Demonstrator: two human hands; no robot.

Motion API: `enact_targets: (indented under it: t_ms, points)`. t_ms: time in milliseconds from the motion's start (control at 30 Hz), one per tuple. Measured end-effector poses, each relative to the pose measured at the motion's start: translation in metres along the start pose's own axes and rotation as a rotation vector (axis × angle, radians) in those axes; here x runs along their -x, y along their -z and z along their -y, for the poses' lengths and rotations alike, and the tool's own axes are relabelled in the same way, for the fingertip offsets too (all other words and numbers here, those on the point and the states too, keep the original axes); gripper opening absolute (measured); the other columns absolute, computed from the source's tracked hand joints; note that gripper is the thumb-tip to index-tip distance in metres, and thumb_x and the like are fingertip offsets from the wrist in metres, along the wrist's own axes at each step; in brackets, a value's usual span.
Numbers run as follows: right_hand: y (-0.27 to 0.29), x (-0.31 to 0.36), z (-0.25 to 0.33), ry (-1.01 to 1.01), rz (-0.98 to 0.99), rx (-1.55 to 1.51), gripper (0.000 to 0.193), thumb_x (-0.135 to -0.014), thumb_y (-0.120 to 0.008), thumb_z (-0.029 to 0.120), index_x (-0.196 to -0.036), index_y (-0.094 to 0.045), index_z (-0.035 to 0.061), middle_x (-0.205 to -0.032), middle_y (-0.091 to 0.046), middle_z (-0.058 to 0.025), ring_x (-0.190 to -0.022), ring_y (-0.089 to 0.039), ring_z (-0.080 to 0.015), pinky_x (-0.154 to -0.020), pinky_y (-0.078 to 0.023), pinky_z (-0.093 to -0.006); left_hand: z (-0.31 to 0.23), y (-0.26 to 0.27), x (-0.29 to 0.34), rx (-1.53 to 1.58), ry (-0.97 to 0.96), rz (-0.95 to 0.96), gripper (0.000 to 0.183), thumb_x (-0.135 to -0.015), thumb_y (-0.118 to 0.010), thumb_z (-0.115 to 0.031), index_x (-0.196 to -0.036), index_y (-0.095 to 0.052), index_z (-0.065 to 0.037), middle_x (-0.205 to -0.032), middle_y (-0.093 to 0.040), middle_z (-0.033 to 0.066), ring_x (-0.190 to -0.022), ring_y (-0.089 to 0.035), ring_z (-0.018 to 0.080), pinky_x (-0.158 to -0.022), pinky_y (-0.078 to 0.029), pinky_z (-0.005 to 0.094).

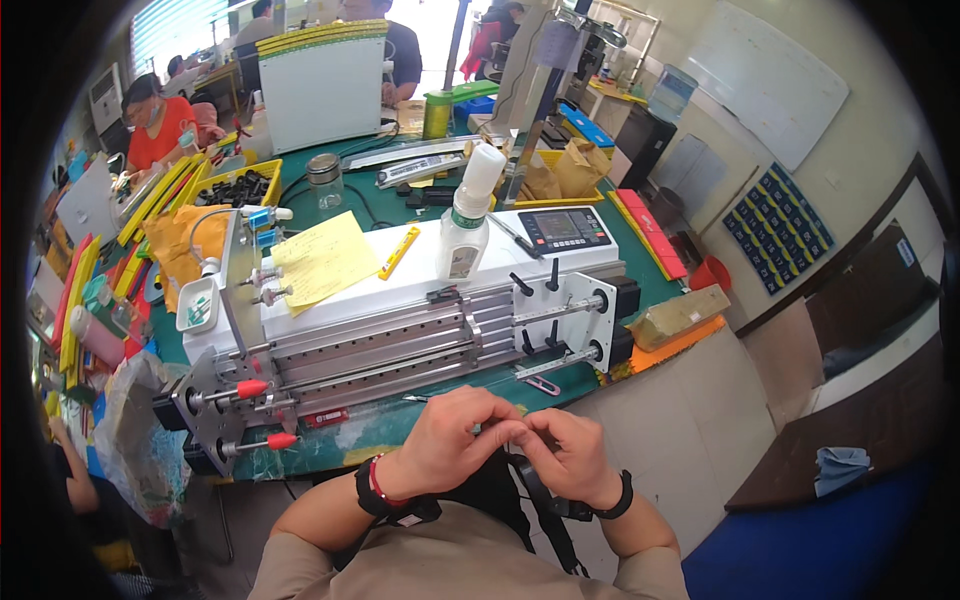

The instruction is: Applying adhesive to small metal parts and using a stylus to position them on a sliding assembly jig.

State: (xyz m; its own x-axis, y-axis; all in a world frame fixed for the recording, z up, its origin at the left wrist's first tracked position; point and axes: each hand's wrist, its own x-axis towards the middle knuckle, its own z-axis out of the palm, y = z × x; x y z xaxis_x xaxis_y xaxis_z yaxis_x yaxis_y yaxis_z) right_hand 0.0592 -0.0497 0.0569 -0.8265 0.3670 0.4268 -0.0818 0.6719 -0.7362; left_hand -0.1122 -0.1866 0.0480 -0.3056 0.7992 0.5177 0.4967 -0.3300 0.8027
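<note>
My left hand (455,440) and my right hand (572,452) meet in front of the bench's near edge, their fingertips pinched together. Whatever they pinch, if anything, is too small or hidden to make out. Just beyond them lies a bench machine (385,345) with metal rails, a white housing and two red-tipped spindles at its left end. A white-capped clear bottle (463,248) stands upright on the housing, near a dark control panel (563,228). Nearest my hands on the green bench is a pink-handled cutter (543,385).
A yellow paper sheet (328,262) and a small white tray (197,305) are on the machine's left side. A glass jar (324,180) stands behind. At the right bench end lies a brown block (680,317). A plastic bag (140,440) hangs at left. Other people sit farther back.
</note>
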Motion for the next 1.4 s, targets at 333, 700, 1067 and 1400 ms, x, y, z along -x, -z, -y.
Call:
enact_targets:
  t_ms: [333, 700, 1067, 1400]
  points:
    - [0.020, -0.059, -0.042, -0.329, -0.413, 0.165, 0.020, -0.105, -0.074, 0.015, -0.094, -0.068, -0.0003, -0.072, -0.071, -0.0099, -0.063, -0.069, -0.0177, -0.060, -0.053, -0.0341, 0.021, -0.026, -0.016, 0.726, 0.462, -0.161, 0.022, -0.110, -0.072, -0.019, -0.116, -0.072, 0.002, -0.093, -0.071, -0.0015, -0.086, -0.062, 0.0046, -0.076, -0.051, 0.0235]
    - [0.040, -0.087, -0.076, -0.614, -0.313, -0.462, 0.021, -0.108, -0.069, 0.016, -0.095, -0.065, 0.0009, -0.072, -0.064, -0.0029, -0.054, -0.059, -0.0100, -0.049, -0.045, -0.0251, 0.032, -0.048, -0.055, 0.906, 0.485, -0.075, 0.056, -0.113, -0.064, -0.016, -0.161, -0.046, 0.007, -0.158, -0.058, 0.0196, -0.146, -0.054, 0.0248, -0.126, -0.040, 0.0406]
    - [0.028, -0.029, -0.019, -0.769, -0.248, -0.793, 0.024, -0.114, -0.065, 0.025, -0.108, -0.065, 0.0014, -0.096, -0.077, -0.0114, -0.090, -0.079, -0.0245, -0.079, -0.063, -0.0345, 0.014, 0.009, -0.023, 1.389, 0.567, -0.070, 0.027, -0.115, -0.062, -0.023, -0.126, -0.066, 0.001, -0.083, -0.059, -0.0010, -0.088, -0.061, 0.0129, -0.088, -0.052, 0.0339]
    - [-0.004, -0.081, -0.063, -0.884, -0.156, -0.964, 0.026, -0.113, -0.067, 0.029, -0.108, -0.065, 0.0037, -0.095, -0.074, -0.0074, -0.084, -0.077, -0.0199, -0.078, -0.063, -0.0331, -0.014, 0.123, 0.086, 1.223, 0.414, -0.041, 0.023, -0.108, -0.069, -0.011, -0.105, -0.070, 0.011, -0.080, -0.063, 0.0132, -0.052, -0.061, 0.0170, -0.046, -0.048, 0.0288]
